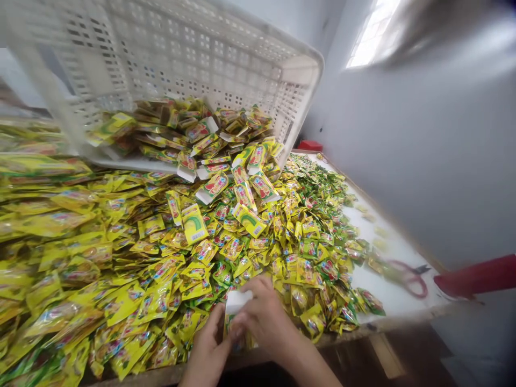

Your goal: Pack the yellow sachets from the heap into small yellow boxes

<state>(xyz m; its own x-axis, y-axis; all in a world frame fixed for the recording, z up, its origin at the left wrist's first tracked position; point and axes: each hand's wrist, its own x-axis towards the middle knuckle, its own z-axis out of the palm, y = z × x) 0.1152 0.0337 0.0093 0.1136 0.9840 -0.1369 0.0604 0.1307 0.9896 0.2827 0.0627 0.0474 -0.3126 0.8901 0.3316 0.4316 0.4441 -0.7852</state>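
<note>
Small box [237, 301] mostly hidden behind right hand [268, 320]; red object [479, 277] cut off at edge.

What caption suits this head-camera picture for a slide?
Left hand and right hand hold a small box at the table edge, beside heaped yellow sachets below a tipped white crate; scissors lie nearby.

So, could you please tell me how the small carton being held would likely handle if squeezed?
The carton, held between left hand and right hand, looks like thin printed card, so it is probably light and would dent under a firm squeeze. Its white top flap appears open, so anything inside might slip out if tipped. Flat sides make rolling unlikely.
</note>
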